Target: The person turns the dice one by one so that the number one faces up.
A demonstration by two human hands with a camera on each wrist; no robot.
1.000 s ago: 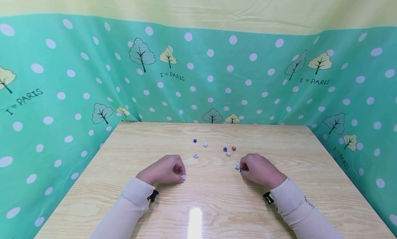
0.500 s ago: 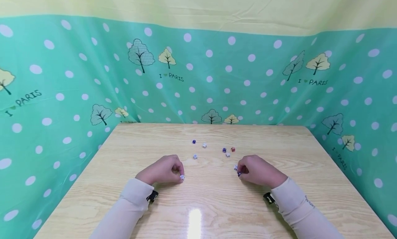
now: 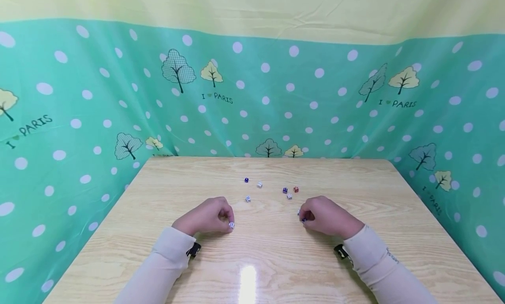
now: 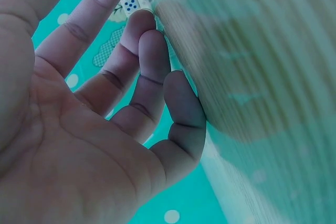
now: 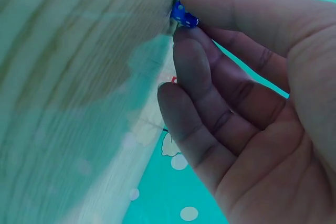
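My left hand (image 3: 207,215) pinches a white die (image 3: 231,225) with thumb and forefinger, low over the wooden table. In the left wrist view its other fingers are bent at the tabletop, and a white die (image 4: 130,4) shows past the fingertips. My right hand (image 3: 327,216) grips a blue die (image 3: 304,220) between thumb and fingertips. The right wrist view shows this blue die (image 5: 181,14) at the table surface. Just beyond the right fingertips lies another white die (image 3: 298,213), partly hidden by them.
On the table (image 3: 189,177) ahead of the hands are two blue dice, one at the back left (image 3: 246,180), a red die (image 3: 296,189) and several white dice, including one in the middle (image 3: 248,199). Green polka-dot cloth (image 3: 268,89) hangs around the back and sides.
My right hand has drawn the blue die slightly toward me and left, and its fingers now cover more of the nearby white die. My left hand holds its place.
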